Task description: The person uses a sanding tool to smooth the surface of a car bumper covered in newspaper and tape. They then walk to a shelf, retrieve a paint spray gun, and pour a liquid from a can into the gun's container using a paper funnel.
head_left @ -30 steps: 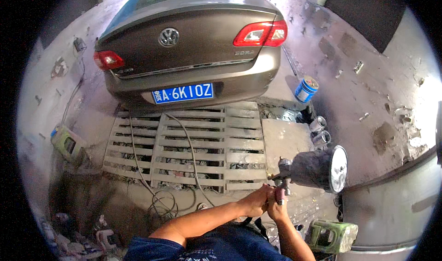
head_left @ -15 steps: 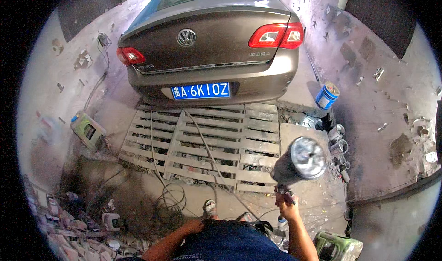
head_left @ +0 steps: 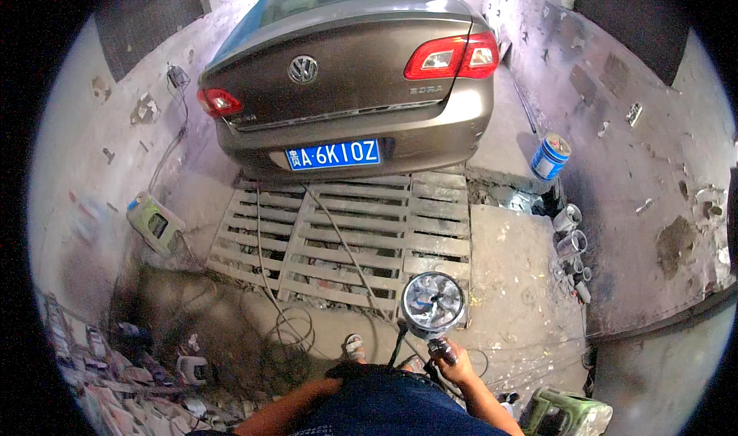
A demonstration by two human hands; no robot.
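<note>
My right hand (head_left: 459,365) is closed round the grip of a spray gun with a round silver cup (head_left: 433,301) on top. The gun is in front of my waist, above the floor, and a dark slender part sticks out left of the cup. My left hand (head_left: 342,371) is in shadow against my waist, its fingers hidden. Ahead stands a brown sedan (head_left: 346,67), its rear toward me, with red tail lights and a blue licence plate (head_left: 334,154).
Floor slats (head_left: 346,232) lie behind the car, crossed by a hose (head_left: 338,232) that coils near my feet. A blue can (head_left: 550,158) and several pots (head_left: 570,244) stand along the right wall. Green jugs (head_left: 156,224) sit at both sides; clutter (head_left: 138,390) fills the lower left.
My right hand has brought the spray gun left and closer to my body, out of its higher place at the right. My left hand stays at my waist. The view has shifted slightly.
</note>
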